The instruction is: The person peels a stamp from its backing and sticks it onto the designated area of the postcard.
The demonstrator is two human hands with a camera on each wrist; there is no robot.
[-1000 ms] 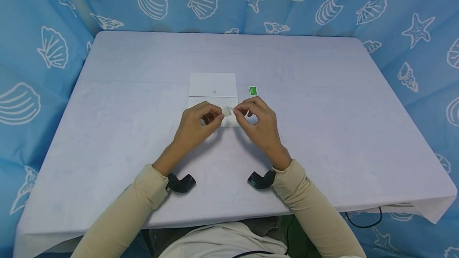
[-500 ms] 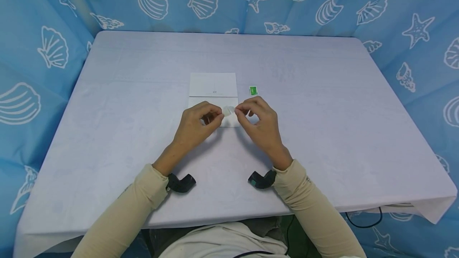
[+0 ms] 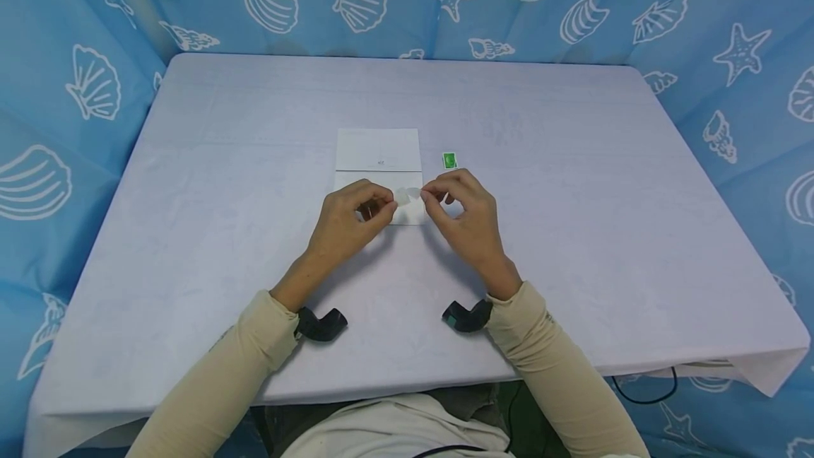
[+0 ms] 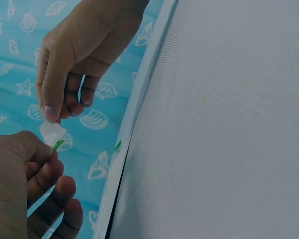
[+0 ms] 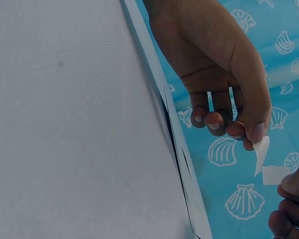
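The left hand (image 3: pixel 350 221) pinches a small stamp-like sticker (image 5: pixel 260 152) between thumb and forefinger; its green edge shows in the left wrist view. Facing it, the right hand (image 3: pixel 467 221) pinches a small pale piece of backing paper (image 5: pixel 276 175). In the head view the two pale pieces lie very close together; whether they still touch is unclear. Both hands hover over the near half of a white envelope (image 3: pixel 378 150), which has a line across it and a tiny printed mark. Beside its right edge lies another green stamp (image 3: pixel 449 160) with a white border.
A white cloth covers the table (image 3: pixel 604 232). Blue curtains (image 3: pixel 407 41) with white shell patterns hang behind and at both sides. Black wrist devices (image 3: pixel 322 325) sit below the sleeves, and a black cable (image 3: pixel 649 401) hangs past the table's front edge.
The right hand has drawn slightly to the right with its pale piece, away from the left hand. The left hand, envelope and loose stamp have stayed put.
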